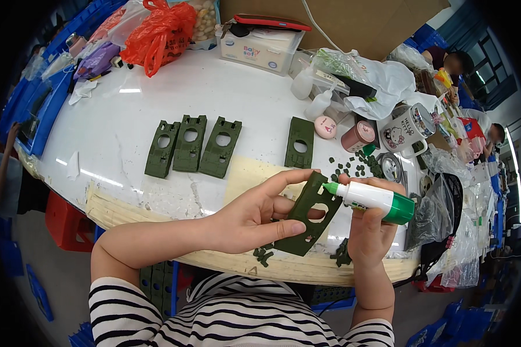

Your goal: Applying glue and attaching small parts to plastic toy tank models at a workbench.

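My left hand is closed around a dark green plastic model tank hull, thumb on its near face, the hull tilted above the table edge. A round hole and small notches pass through it. In my right hand is a white glue bottle with a green base and a green pointed tip. That tip touches or nearly touches the hull's upper end. Beneath lies a yellowish paper sheet. Small green plastic pieces are scattered to the right, with more pieces under my left hand.
Three similar hulls lie at left and another hull lies beyond my hands. A white mug, a pink tin and squeeze bottles crowd the right. A wipes box and red bag stand behind.
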`<state>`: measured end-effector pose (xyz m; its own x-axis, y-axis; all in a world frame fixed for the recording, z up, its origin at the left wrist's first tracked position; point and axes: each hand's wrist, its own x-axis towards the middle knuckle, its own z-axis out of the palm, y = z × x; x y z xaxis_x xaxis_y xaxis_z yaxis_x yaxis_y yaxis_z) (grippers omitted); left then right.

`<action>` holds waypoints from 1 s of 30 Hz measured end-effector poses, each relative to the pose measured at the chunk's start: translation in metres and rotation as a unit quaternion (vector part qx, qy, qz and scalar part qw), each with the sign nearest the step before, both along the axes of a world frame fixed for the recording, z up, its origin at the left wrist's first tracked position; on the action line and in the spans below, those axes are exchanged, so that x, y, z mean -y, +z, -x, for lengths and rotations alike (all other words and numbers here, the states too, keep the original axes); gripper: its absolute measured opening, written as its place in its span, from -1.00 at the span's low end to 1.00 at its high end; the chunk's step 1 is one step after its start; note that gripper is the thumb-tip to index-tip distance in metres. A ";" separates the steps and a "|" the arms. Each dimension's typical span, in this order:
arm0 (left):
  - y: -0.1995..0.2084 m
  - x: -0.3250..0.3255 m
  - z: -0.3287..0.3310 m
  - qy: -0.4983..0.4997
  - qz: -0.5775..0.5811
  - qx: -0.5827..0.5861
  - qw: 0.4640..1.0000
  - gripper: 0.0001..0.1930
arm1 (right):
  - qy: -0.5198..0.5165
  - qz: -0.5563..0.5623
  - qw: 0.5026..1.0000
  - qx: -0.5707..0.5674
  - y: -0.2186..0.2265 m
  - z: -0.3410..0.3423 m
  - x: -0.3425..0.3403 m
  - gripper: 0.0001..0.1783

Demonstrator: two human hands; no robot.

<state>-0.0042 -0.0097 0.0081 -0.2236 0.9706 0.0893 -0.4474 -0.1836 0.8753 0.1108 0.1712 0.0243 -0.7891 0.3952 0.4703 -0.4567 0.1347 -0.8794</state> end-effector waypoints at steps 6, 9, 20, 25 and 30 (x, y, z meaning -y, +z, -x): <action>0.000 0.000 0.000 0.001 0.003 0.003 1.000 -0.28 | -0.003 -0.013 1.000 -0.005 -0.002 0.001 -0.001 -0.47; 0.001 0.000 0.000 0.001 0.009 0.002 1.000 -0.28 | -0.004 -0.013 1.000 -0.005 -0.002 0.001 -0.001 -0.47; 0.000 0.000 -0.001 0.003 0.005 0.000 1.000 -0.29 | -0.001 -0.021 1.000 -0.008 -0.001 0.001 -0.001 -0.48; 0.000 0.000 -0.001 0.003 0.004 -0.003 1.000 -0.29 | 0.000 -0.018 1.000 -0.008 0.000 0.001 0.000 -0.48; -0.001 -0.001 -0.001 0.008 0.002 -0.004 1.000 -0.29 | -0.007 -0.032 0.999 -0.005 -0.001 0.000 -0.001 -0.48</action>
